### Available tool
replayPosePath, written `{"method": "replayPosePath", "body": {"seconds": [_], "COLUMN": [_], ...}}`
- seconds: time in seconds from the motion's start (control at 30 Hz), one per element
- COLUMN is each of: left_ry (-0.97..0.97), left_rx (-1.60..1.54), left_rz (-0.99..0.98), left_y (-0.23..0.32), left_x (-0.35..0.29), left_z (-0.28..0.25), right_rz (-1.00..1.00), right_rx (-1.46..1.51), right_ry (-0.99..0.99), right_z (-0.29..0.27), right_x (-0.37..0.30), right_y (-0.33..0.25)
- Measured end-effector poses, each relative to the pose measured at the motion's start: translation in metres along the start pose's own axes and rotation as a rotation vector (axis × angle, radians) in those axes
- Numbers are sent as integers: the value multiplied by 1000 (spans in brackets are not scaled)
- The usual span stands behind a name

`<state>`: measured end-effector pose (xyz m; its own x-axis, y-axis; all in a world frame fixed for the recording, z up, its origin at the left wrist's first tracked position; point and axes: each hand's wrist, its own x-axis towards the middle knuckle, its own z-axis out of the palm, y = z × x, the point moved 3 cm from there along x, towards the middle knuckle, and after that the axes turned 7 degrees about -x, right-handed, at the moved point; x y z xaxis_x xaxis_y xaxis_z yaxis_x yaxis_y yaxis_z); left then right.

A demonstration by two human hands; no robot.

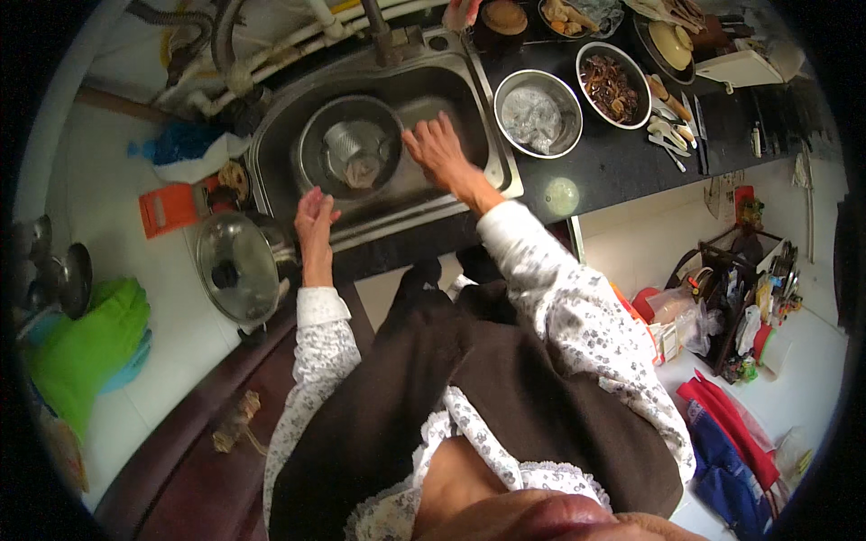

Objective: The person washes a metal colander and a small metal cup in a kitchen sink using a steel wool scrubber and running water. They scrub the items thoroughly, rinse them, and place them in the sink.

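Observation:
A round metal basin point(308, 155) stands in the stainless steel sink point(424, 106). Inside it are a pale ridged cylindrical thing and a small light piece whose kind I cannot make out. My left hand point(315, 221) is at the basin's near left side, fingers apart and holding nothing visible. At the right side of the basin, my right hand point(439, 155) hovers over the sink with its fingers loosely spread. Its fingertips come close to the rim; whether they touch it I cannot tell. The faucet point(382, 41) rises behind the sink.
On the black counter to the right stand a metal bowl point(554, 149) with clear plastic and a white-rimmed bowl point(645, 114) of dark brown food. Several knives and spoons point(667, 135) lie beyond. Left of the sink is a glass lid point(236, 293).

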<state>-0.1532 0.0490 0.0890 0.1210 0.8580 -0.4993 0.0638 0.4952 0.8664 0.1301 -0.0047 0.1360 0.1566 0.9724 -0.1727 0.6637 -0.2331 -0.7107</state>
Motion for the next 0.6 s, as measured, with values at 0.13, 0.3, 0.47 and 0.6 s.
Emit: {"method": "replayPosePath", "body": {"seconds": [0.13, 0.3, 0.47, 0.6], "left_ry": [-21, -42, -103, -130], "left_rx": [18, 5, 11, -1], "left_rz": [35, 78, 66, 63], "left_y": [-3, 0, 3, 2], "left_x": [7, 14, 14, 17], "left_z": [-4, 8, 28, 25], "right_rz": [56, -81, -168, 44], "right_rx": [616, 1663, 1745, 1481], "right_ry": [98, 114, 190, 602], "right_z": [-24, -65, -75, -116], "right_x": [-42, -87, -110, -168], "right_y": [0, 20, 41, 70]}}
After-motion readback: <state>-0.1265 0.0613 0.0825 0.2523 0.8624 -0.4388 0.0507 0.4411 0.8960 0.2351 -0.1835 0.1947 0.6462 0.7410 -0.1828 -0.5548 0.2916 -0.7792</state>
